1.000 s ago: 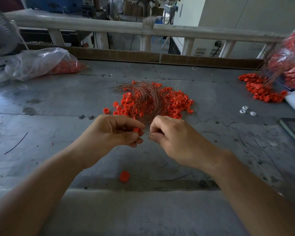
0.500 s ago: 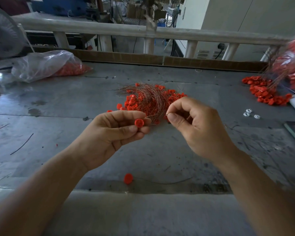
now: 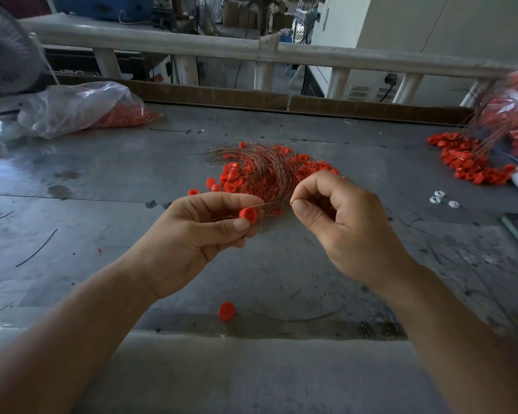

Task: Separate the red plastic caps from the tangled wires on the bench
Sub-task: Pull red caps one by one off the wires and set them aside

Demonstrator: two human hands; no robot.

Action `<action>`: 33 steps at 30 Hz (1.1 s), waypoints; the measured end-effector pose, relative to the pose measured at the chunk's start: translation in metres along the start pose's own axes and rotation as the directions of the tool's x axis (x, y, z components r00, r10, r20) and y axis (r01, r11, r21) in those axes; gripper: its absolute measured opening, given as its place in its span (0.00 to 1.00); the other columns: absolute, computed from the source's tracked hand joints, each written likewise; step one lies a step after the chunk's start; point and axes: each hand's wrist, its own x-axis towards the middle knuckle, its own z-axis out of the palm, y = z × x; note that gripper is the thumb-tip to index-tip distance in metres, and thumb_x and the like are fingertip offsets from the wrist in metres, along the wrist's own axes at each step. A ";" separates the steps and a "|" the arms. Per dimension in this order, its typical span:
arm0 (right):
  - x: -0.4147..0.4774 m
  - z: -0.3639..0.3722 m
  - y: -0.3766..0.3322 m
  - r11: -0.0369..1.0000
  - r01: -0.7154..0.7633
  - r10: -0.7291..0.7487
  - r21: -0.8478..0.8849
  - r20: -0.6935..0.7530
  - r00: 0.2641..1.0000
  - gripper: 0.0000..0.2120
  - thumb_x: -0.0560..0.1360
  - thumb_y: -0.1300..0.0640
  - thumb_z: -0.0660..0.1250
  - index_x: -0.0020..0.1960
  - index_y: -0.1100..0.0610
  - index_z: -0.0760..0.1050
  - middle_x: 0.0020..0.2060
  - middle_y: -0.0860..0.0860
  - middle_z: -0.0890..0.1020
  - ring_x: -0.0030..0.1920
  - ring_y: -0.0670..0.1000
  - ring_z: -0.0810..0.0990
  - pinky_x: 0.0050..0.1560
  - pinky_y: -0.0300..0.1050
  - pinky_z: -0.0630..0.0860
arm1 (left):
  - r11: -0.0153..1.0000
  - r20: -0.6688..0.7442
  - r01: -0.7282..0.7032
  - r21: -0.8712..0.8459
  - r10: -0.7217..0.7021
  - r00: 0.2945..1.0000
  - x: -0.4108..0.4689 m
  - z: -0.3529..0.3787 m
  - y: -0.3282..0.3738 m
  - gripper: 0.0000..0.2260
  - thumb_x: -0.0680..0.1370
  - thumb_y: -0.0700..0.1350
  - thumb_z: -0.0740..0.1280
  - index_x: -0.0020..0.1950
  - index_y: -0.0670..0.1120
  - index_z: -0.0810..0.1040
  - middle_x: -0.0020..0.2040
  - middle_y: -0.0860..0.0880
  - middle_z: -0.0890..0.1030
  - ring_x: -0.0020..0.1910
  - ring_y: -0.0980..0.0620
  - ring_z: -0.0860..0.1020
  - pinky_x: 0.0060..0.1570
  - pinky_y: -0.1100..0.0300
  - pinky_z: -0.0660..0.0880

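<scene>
A heap of red plastic caps [image 3: 231, 180] lies mid-bench, tangled with a bundle of thin coppery wires [image 3: 260, 168]. My left hand [image 3: 192, 237] pinches one red cap [image 3: 248, 215] between thumb and fingers, just in front of the heap. My right hand [image 3: 338, 225] pinches the end of a thin wire [image 3: 272, 205] that runs from that cap. The two hands are a short gap apart above the grey bench [image 3: 102, 180]. A single red cap [image 3: 227, 311] with a wire trailing right lies on the bench near the front edge.
A clear plastic bag [image 3: 75, 107] holding red caps lies at the back left. Another pile of red caps [image 3: 467, 162] spills from a bag [image 3: 512, 115] at the right. Small white parts [image 3: 440, 198] sit right of my hands. A white railing [image 3: 251, 52] runs behind the bench.
My hands rose from the bench and drew apart. The cap in my left hand came into plain sight, and a wire now stretches between it and my right fingers.
</scene>
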 end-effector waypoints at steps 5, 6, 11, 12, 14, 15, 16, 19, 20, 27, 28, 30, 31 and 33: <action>-0.001 -0.001 -0.001 0.998 -0.036 0.036 0.053 -0.005 0.999 0.04 0.71 0.57 0.63 0.38 0.51 0.73 0.29 0.40 0.72 0.32 0.38 0.73 0.34 0.28 0.67 | 1.000 -0.022 -0.011 0.003 0.011 1.000 0.000 0.005 -0.001 0.10 0.61 0.40 0.70 0.40 0.45 0.84 0.37 0.47 0.83 0.34 0.55 0.81 0.34 0.67 0.77; -0.001 -0.002 -0.001 0.998 -0.035 0.036 0.059 -0.014 0.999 0.05 0.72 0.57 0.63 0.38 0.51 0.73 0.29 0.40 0.72 0.32 0.38 0.73 0.34 0.28 0.67 | 1.000 -0.026 -0.013 0.009 0.013 1.000 0.000 0.005 -0.001 0.11 0.60 0.39 0.70 0.41 0.45 0.85 0.37 0.47 0.83 0.35 0.55 0.81 0.35 0.67 0.77; -0.001 -0.002 -0.003 0.990 -0.037 0.038 0.138 -0.011 0.999 0.06 0.72 0.56 0.62 0.37 0.48 0.71 0.28 0.39 0.74 0.31 0.38 0.72 0.32 0.28 0.67 | 0.998 -0.017 -0.011 0.055 0.012 1.000 0.000 0.005 -0.003 0.12 0.62 0.37 0.71 0.43 0.45 0.85 0.35 0.48 0.83 0.35 0.56 0.82 0.36 0.67 0.77; -0.001 0.000 -0.003 0.989 -0.037 0.036 0.144 0.006 0.999 0.07 0.73 0.56 0.62 0.37 0.47 0.71 0.29 0.37 0.74 0.31 0.38 0.72 0.32 0.28 0.66 | 0.998 -0.007 -0.011 0.060 0.012 1.000 0.000 0.005 -0.003 0.13 0.61 0.36 0.73 0.43 0.46 0.85 0.36 0.48 0.83 0.36 0.55 0.82 0.36 0.67 0.77; -0.002 0.003 -0.003 0.991 -0.033 0.030 0.127 0.026 0.999 0.07 0.73 0.56 0.62 0.38 0.47 0.70 0.29 0.37 0.74 0.31 0.38 0.72 0.32 0.27 0.66 | 0.998 0.010 -0.010 0.067 0.010 1.000 0.000 0.005 -0.003 0.15 0.59 0.35 0.75 0.44 0.46 0.85 0.36 0.48 0.83 0.37 0.55 0.82 0.37 0.67 0.77; -0.002 0.004 -0.002 0.994 -0.028 0.025 0.110 0.028 0.999 0.07 0.73 0.57 0.62 0.38 0.47 0.70 0.28 0.38 0.73 0.31 0.38 0.72 0.33 0.27 0.66 | 0.998 0.018 -0.011 0.065 0.010 1.000 0.001 0.004 -0.003 0.16 0.59 0.35 0.75 0.45 0.46 0.85 0.37 0.47 0.83 0.37 0.55 0.82 0.37 0.67 0.77; -0.002 0.005 -0.002 0.995 -0.023 0.021 0.092 0.029 0.999 0.08 0.74 0.58 0.63 0.38 0.47 0.70 0.28 0.38 0.72 0.31 0.38 0.72 0.33 0.27 0.66 | 0.998 0.031 -0.014 0.058 0.012 0.999 0.000 0.003 -0.003 0.16 0.59 0.35 0.75 0.45 0.46 0.85 0.37 0.47 0.83 0.37 0.55 0.82 0.37 0.67 0.77; -0.003 0.005 0.000 0.998 -0.028 0.026 0.059 0.033 0.999 0.09 0.75 0.62 0.64 0.39 0.50 0.71 0.29 0.39 0.71 0.32 0.38 0.73 0.33 0.28 0.66 | 0.999 0.083 -0.026 0.022 0.024 0.996 0.000 0.001 -0.003 0.18 0.59 0.43 0.78 0.48 0.46 0.84 0.38 0.47 0.84 0.39 0.54 0.82 0.39 0.66 0.77; -0.003 0.004 0.000 0.998 -0.030 0.028 0.051 0.033 0.999 0.09 0.75 0.62 0.64 0.39 0.51 0.72 0.29 0.39 0.71 0.32 0.37 0.73 0.33 0.28 0.66 | 1.000 0.091 -0.026 0.015 0.024 0.996 0.000 0.001 -0.003 0.19 0.58 0.44 0.79 0.48 0.46 0.84 0.38 0.47 0.84 0.39 0.54 0.82 0.39 0.66 0.77; -0.003 0.005 0.000 1.000 -0.014 0.015 -0.023 0.033 0.999 0.06 0.75 0.61 0.64 0.40 0.53 0.72 0.30 0.39 0.70 0.33 0.37 0.72 0.33 0.28 0.66 | 0.999 0.080 -0.030 0.023 0.028 0.996 -0.002 0.003 -0.003 0.18 0.59 0.44 0.77 0.48 0.46 0.84 0.38 0.47 0.83 0.38 0.55 0.82 0.39 0.67 0.77; -0.003 0.004 0.000 0.999 -0.020 0.021 -0.027 0.034 0.999 0.07 0.75 0.61 0.65 0.40 0.53 0.72 0.30 0.39 0.70 0.32 0.37 0.72 0.33 0.28 0.66 | 0.999 0.076 -0.033 0.023 0.031 0.997 -0.002 0.004 -0.002 0.17 0.60 0.43 0.76 0.48 0.46 0.84 0.38 0.47 0.83 0.38 0.54 0.82 0.38 0.67 0.77; -0.003 0.004 0.000 0.999 -0.033 0.034 -0.031 0.038 0.999 0.07 0.75 0.62 0.65 0.39 0.53 0.72 0.29 0.39 0.70 0.32 0.38 0.72 0.33 0.29 0.66 | 0.999 0.054 -0.038 0.022 0.036 0.998 -0.002 0.006 -0.002 0.15 0.61 0.41 0.72 0.48 0.46 0.84 0.37 0.47 0.83 0.36 0.54 0.82 0.36 0.66 0.77; -0.003 0.004 0.000 0.999 -0.038 0.040 -0.030 0.040 0.998 0.08 0.75 0.62 0.65 0.39 0.53 0.72 0.29 0.39 0.70 0.31 0.38 0.72 0.33 0.29 0.66 | 0.999 0.041 -0.042 0.023 0.042 0.998 -0.001 0.007 -0.002 0.14 0.61 0.40 0.70 0.47 0.45 0.84 0.38 0.47 0.83 0.36 0.54 0.82 0.35 0.66 0.77; -0.002 0.004 0.000 0.999 -0.045 0.046 -0.028 0.045 0.998 0.08 0.75 0.62 0.65 0.39 0.53 0.72 0.29 0.39 0.70 0.31 0.38 0.72 0.32 0.29 0.66 | 0.998 0.029 -0.052 0.023 0.051 0.998 -0.001 0.008 -0.002 0.13 0.61 0.39 0.69 0.45 0.45 0.84 0.38 0.47 0.84 0.36 0.54 0.82 0.36 0.66 0.78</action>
